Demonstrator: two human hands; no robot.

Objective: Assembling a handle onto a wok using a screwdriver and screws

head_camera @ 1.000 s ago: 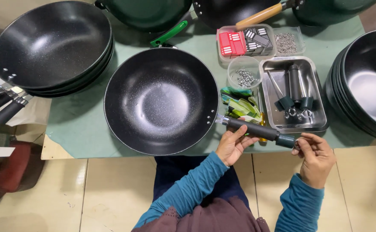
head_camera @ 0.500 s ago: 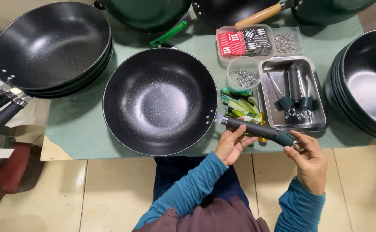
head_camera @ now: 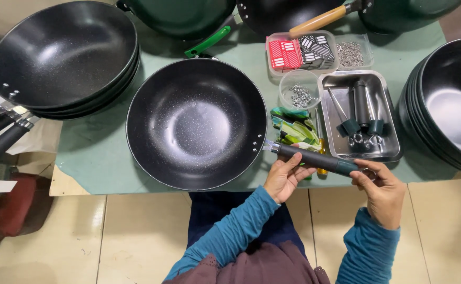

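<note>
The left hand (head_camera: 284,178) clasps the dark handle (head_camera: 314,159) near the wok (head_camera: 196,123). The right hand (head_camera: 380,188) pinches its far end, apparently fastening it; alignment looks critical.

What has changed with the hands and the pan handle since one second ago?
The right hand drew in from beyond the handle's end and now touches it. The left hand still grips the dark handle near the wok. Wok, steel tray and pan stacks stayed put.

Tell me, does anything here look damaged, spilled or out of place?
Nothing stands out. The black speckled wok sits flat on the green mat; left hand and right hand hold its dark handle. Small parts stay in the steel tray.
</note>
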